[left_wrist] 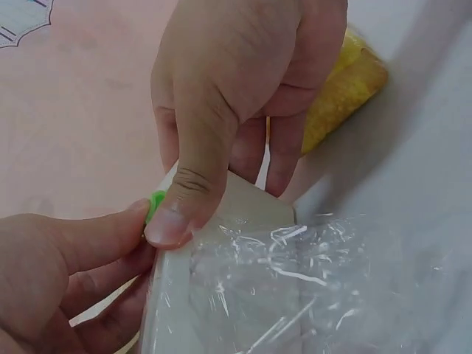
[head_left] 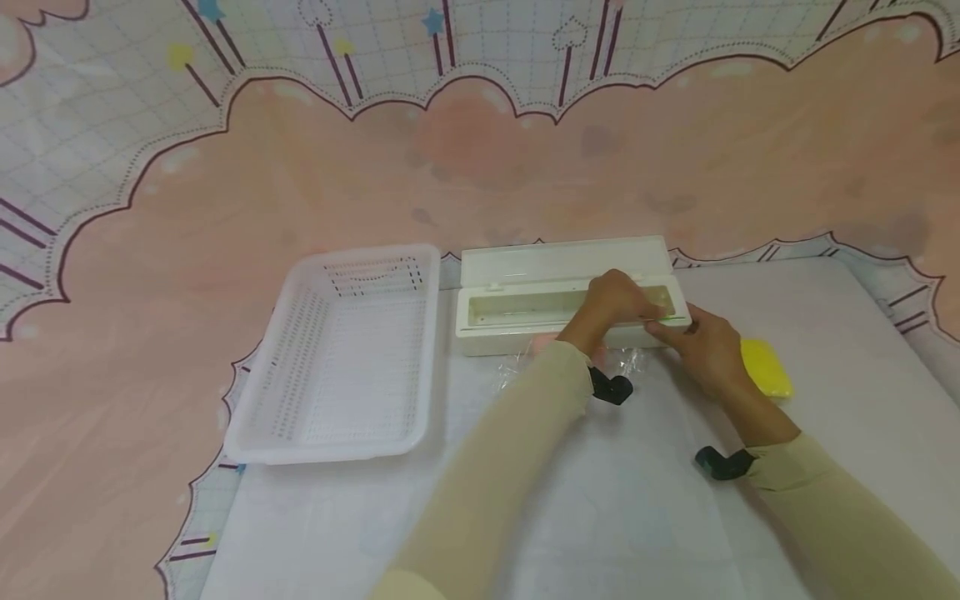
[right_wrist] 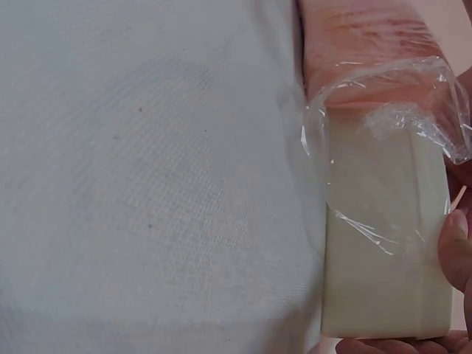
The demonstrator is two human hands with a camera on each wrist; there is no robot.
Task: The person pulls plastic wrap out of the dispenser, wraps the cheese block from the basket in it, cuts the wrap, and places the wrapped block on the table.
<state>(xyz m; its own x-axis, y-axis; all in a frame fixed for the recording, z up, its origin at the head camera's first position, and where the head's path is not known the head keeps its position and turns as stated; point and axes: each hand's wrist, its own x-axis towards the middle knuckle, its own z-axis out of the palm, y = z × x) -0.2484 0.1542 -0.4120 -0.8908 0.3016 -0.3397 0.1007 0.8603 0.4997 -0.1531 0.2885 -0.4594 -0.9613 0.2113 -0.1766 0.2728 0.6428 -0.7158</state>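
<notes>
A long white cling film box (head_left: 495,342) lies with its lid (head_left: 562,260) raised. Clear film (left_wrist: 324,273) hangs over its front side. At the box's right end, my left hand (head_left: 618,298) pinches a small green slider (left_wrist: 155,203) between thumb and fingers. My right hand (head_left: 705,348) grips that same end, its thumb on the front rim close to the slider and its fingers around the end face. A pink item (right_wrist: 369,37) lies in front of the box, partly covered by the film and largely hidden by the left forearm in the head view.
To the left of the box stands a white perforated plastic basket (head_left: 431,358). A yellow block (head_left: 767,368) lies just right of my right hand. A white cloth (head_left: 637,508) covers the table, and a patterned pink cloth (head_left: 337,183) hangs behind.
</notes>
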